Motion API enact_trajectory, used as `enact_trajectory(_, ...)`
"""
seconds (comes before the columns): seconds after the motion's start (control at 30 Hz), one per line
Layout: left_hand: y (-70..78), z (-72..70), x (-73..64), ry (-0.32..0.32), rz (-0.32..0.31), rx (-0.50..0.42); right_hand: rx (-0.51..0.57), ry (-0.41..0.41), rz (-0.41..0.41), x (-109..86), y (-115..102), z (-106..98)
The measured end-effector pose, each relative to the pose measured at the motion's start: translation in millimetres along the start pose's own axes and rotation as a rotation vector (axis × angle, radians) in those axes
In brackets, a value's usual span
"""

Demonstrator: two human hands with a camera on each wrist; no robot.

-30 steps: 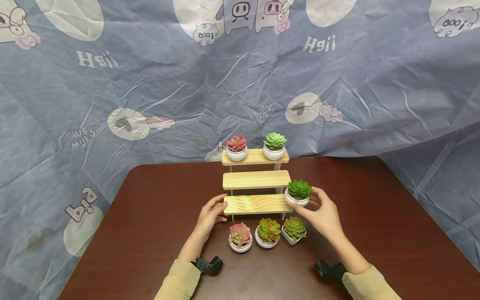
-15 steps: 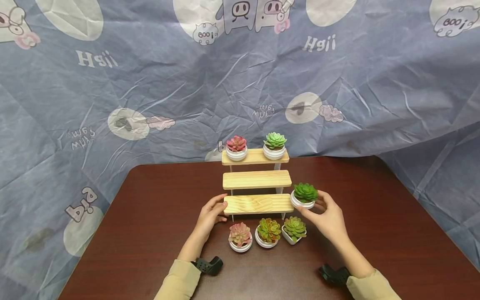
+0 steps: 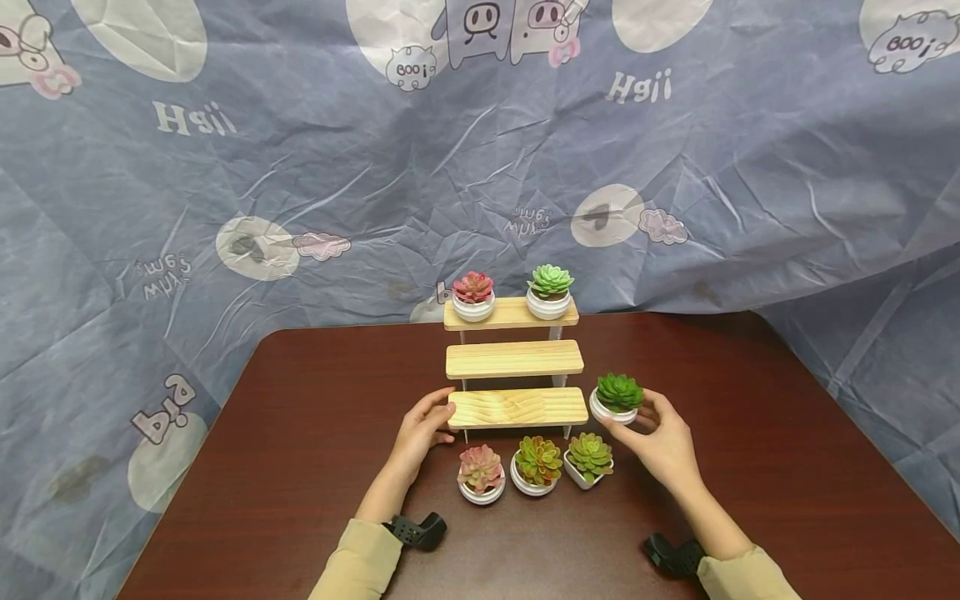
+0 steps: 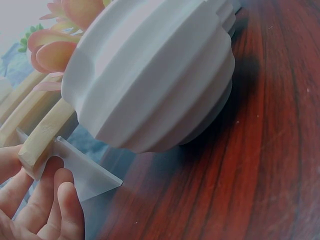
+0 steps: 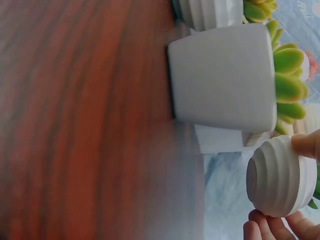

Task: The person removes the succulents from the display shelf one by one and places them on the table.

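A three-tier wooden display stand with clear supports stands on the table. My left hand grips the left end of its lowest shelf, thumb above and fingers beneath the board in the left wrist view. To the right of that shelf, my right hand holds a dark green potted succulent between thumb and fingers. Its ribbed white pot hangs above the table in the right wrist view. On the top shelf sit a red succulent and a light green succulent.
In front of the stand are a pink succulent, an orange-green succulent and a green succulent in a square pot. A patterned grey-blue cloth hangs behind the dark red table.
My right hand has moved right and slightly toward me with the dark green succulent, away from the right end of the lowest shelf. The left hand keeps its place.
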State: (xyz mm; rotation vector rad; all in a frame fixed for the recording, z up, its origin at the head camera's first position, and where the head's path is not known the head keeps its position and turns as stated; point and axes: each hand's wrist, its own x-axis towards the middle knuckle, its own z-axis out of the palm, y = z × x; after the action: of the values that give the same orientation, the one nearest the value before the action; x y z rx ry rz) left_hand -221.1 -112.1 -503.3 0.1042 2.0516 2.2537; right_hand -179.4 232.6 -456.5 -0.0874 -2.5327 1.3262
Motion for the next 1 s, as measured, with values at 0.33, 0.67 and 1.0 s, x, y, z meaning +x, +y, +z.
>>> enact_trajectory(0.33, 0.9, -0.5, 0.5, -0.009, -0.007, 0.008, 0.015, 0.009, -0.004, 3.0, 16, 3)
enact_trajectory(0.67, 23.0, 3.2, -9.9, -0.042, -0.018, 0.010, 0.007, -0.035, 0.024, 3.2, 29, 7)
enact_trajectory(1.0, 28.4, 4.4, -12.5, -0.051, -0.022, 0.004, -0.009, -0.048, 0.029, 2.6, 35, 9)
